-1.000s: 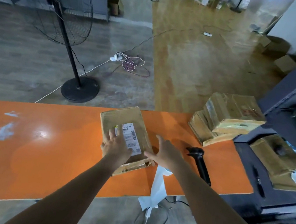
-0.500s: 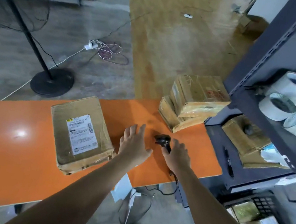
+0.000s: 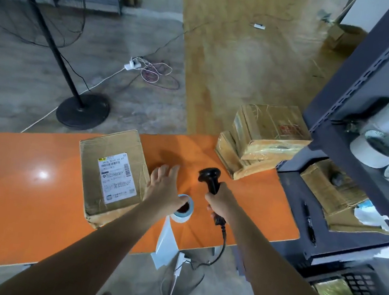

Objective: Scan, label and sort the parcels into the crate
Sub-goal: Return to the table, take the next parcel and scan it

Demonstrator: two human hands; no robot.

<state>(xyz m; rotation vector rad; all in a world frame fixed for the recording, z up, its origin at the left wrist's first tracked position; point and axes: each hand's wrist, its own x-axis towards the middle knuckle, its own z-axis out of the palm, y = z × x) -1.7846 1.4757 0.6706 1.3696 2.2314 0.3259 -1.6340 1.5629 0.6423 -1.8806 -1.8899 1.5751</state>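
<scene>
right hand [image 3: 220,201]: fingers wrapped round the handle of the black scanner [image 3: 209,177], held above the orange tabletop [image 3: 18,184] | left hand [image 3: 165,186]: fingers straight and spread, holding nothing, just beside the labelled parcel [image 3: 111,172] | parcel: flat on tabletop, left of label roll [image 3: 182,211] | stacked parcels [image 3: 265,137]: far right edge

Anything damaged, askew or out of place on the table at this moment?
The labelled parcel is creased, and its near corner looks crushed. A paper tail from the label roll hangs over the near edge of the orange table.
</scene>
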